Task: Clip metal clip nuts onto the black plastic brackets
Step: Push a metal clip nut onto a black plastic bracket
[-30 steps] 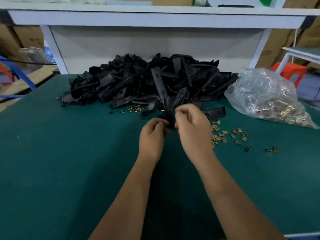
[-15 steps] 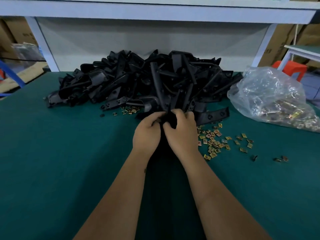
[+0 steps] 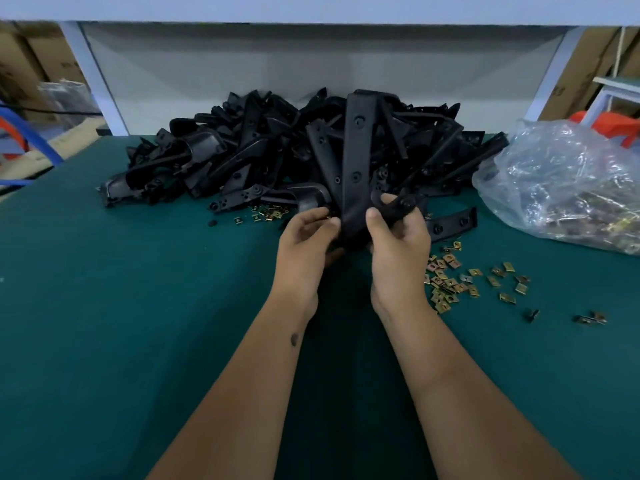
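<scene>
- Bracket (image 3: 358, 157), black plastic: held upright between both hands above the green table (image 3: 138, 306), in front of the bracket pile (image 3: 242, 157); half a second ago it was lower, hidden behind the knuckles.
- Left hand (image 3: 304, 244): fingers pinch the bracket's lower left edge; a brass glint at the fingertips may be a clip nut, cannot tell.
- Right hand (image 3: 398, 240): grips the lower right arm of the bracket.
- Loose clip nuts (image 3: 446, 282): scattered right of the right wrist.
- Bag of nuts (image 3: 568, 188): far right.
- Judgement: raised for checking or turning; clipping likely in progress.
</scene>
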Demonstrator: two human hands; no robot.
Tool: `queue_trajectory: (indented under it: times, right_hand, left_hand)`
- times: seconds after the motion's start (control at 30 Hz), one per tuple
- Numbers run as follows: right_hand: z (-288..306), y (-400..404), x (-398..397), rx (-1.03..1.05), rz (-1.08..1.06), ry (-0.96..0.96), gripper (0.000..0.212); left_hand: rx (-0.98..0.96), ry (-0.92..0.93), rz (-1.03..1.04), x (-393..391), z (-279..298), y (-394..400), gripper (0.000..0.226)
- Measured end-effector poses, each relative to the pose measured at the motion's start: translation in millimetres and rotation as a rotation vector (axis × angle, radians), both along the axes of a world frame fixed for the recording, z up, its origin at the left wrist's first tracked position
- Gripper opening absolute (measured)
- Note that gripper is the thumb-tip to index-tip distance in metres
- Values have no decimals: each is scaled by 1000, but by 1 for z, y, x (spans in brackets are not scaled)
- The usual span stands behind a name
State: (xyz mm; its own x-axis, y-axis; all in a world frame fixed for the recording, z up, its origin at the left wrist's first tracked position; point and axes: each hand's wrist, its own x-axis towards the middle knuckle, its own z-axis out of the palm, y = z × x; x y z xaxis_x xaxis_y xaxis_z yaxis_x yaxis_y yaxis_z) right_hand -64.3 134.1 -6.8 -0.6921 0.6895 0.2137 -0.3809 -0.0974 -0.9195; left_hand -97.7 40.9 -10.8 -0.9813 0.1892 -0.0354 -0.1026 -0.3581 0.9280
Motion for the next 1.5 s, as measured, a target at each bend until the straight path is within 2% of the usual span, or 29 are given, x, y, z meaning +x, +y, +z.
queue_trajectory:
  times: [0.07, 0.13, 0.23, 0.33, 0.47, 0.57, 0.7, 0.77, 0.87, 0.93, 1.0, 1.23, 1.37, 1.5]
  right_hand:
    - [2, 3, 0, -236, 117, 13, 17]
    - [3, 4, 1, -373, 252, 34, 12]
    - [3, 2, 3, -305, 380, 0, 8]
    - [3, -3, 5, -79, 416, -55, 11]
    - [8, -4, 9, 250, 210, -189, 13]
    - [16, 11, 22, 509, -32, -273, 18]
    - [21, 52, 57, 609, -312, -367, 20]
    - [18, 81, 81, 725, -397, -488, 22]
    - [11, 126, 116, 837, -487, -839, 50]
    - [3, 141, 130, 781, -449, -1099, 58]
    - [-6, 142, 131, 772, -316, -1229, 65]
    - [-13, 117, 86, 1054, -49, -1092, 78]
    - [-13, 97, 66, 1072, 32, -1050, 91]
    - [-15, 64, 33, 1102, 37, -1093, 109]
  left_hand:
    - [45, -47, -22, -1, -1, -3, 9]
    - [41, -42, -79, 0, -2, -5, 16]
    - [27, -31, -146, 3, -1, -6, 15]
    - [92, -84, -130, 1, -2, -9, 16]
    - [281, -159, -84, -5, -4, -13, 15]
    - [318, -186, -41, -9, -5, -14, 7]
    - [317, -201, -69, -14, -7, -12, 8]
    - [310, -201, -83, -15, -7, -10, 9]
    - [246, -188, -85, -16, -8, -6, 8]
    - [206, -173, -76, -16, -9, -3, 8]
    - [197, -168, -63, -17, -10, -1, 9]
    - [267, -198, -28, -19, -12, -5, 11]
    - [307, -232, -9, -19, -11, -5, 12]
    - [308, -213, 14, -18, -11, -4, 12]
